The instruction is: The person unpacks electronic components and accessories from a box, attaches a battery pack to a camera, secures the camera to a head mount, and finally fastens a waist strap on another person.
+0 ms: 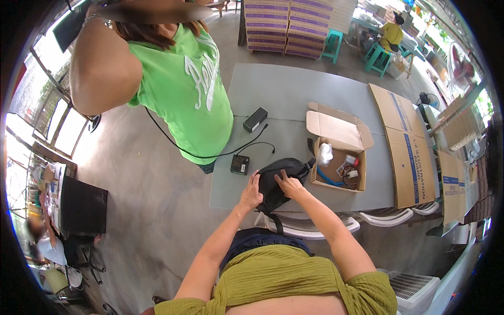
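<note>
A black fabric bag (272,195) with straps lies at the near edge of the grey table, in front of my body. My left hand (251,195) holds its left side, with the fingers stretched up along the edge. On the bag's upper right part, my right hand (290,186) grips the fabric between thumb and fingers. What lies under the fingertips is too small to make out. Just left of the bag sits a small black box-shaped device (240,164). Behind it are a longer black block (255,119) and a black cable (247,145).
An open cardboard box (336,186) holding a white bundle, a blue strap and small parts stands right of the bag. Flattened cardboard (407,152) covers the grey table's (294,84) right end. A person in a green shirt (181,89) stands at its left. White chairs (336,227) are tucked nearby.
</note>
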Available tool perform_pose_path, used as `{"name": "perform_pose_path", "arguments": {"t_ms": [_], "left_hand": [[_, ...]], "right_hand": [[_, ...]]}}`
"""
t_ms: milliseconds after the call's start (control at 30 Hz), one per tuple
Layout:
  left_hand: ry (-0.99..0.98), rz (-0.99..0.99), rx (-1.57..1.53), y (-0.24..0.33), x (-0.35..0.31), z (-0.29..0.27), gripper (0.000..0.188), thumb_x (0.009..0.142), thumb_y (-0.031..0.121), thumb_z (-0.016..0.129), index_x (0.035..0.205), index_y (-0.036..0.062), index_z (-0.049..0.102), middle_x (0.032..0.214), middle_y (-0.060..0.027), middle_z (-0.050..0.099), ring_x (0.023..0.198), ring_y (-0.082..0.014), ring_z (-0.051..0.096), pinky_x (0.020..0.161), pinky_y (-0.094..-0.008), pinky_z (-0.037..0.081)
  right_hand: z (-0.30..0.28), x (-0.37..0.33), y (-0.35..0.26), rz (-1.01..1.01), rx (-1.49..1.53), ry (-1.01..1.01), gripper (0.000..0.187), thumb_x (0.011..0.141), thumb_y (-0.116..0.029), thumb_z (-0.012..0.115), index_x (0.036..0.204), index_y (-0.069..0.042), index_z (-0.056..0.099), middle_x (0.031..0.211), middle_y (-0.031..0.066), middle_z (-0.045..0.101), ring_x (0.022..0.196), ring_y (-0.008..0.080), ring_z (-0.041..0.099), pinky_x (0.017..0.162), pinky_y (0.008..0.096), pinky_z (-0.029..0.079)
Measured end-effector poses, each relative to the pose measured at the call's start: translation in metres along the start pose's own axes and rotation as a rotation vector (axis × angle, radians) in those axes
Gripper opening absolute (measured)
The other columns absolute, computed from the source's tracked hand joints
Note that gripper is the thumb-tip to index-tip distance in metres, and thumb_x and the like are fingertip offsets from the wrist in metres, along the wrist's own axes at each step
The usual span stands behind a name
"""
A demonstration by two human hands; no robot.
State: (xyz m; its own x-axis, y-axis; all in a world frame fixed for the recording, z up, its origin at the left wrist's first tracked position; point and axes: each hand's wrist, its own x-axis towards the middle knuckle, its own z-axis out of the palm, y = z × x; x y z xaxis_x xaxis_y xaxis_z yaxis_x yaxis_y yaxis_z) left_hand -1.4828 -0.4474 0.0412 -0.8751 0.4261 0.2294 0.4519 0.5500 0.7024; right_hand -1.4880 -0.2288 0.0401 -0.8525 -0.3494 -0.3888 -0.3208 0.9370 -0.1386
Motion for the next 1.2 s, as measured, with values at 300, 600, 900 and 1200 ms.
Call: {"name": "perform_pose_path", "arguments": {"t_ms": [300,600,900,1200], "left_hand": [[-0.142,-0.195,0.025,0.014,0.005,-0.002,0.075,0.069,0.003,0.057,0.139,-0.0037,0.031,0.150,-0.0153,0.027,0.122,-0.0420,0.047,0.094,-0.0431,0.049],[-0.011,-0.295,-0.066,-0.035,0.006,-0.010,0.083,0.066,0.008,0.062,0.142,-0.0035,0.028,0.143,-0.0250,0.036,0.133,-0.0399,0.036,0.110,-0.0395,0.034],[-0.041,-0.245,-0.201,-0.011,0.020,0.004,0.088,0.067,0.011,0.064,0.142,-0.0096,0.023,0.141,-0.0302,0.036,0.133,-0.0418,0.035,0.112,-0.0389,0.030],[0.030,-0.338,-0.168,0.023,0.020,0.037,0.092,0.072,0.018,0.067,0.146,-0.0035,0.017,0.147,-0.0341,0.022,0.134,-0.0460,0.033,0.111,-0.0419,0.032]], "right_hand": [[0.005,0.004,0.003,0.143,-0.014,0.107,0.055,0.077,-0.008,0.067,0.131,-0.015,0.056,0.115,0.0184,0.057,0.095,0.0350,0.065,0.077,0.0414,0.054],[-0.027,-0.078,0.076,-0.059,0.946,0.640,0.031,0.057,0.016,0.058,0.073,-0.006,0.074,0.124,0.0111,0.055,0.114,0.0273,0.054,0.089,0.0357,0.048],[-0.037,-0.085,0.103,0.132,0.812,0.729,0.035,0.063,0.015,0.052,0.074,-0.009,0.076,0.136,0.0117,0.050,0.093,0.0193,0.063,0.080,0.0314,0.052],[-0.063,-0.059,0.106,0.366,0.297,0.597,0.038,0.070,0.007,0.055,0.086,-0.019,0.078,0.155,0.0138,0.027,0.122,0.0342,0.052,0.101,0.0400,0.045]]}}
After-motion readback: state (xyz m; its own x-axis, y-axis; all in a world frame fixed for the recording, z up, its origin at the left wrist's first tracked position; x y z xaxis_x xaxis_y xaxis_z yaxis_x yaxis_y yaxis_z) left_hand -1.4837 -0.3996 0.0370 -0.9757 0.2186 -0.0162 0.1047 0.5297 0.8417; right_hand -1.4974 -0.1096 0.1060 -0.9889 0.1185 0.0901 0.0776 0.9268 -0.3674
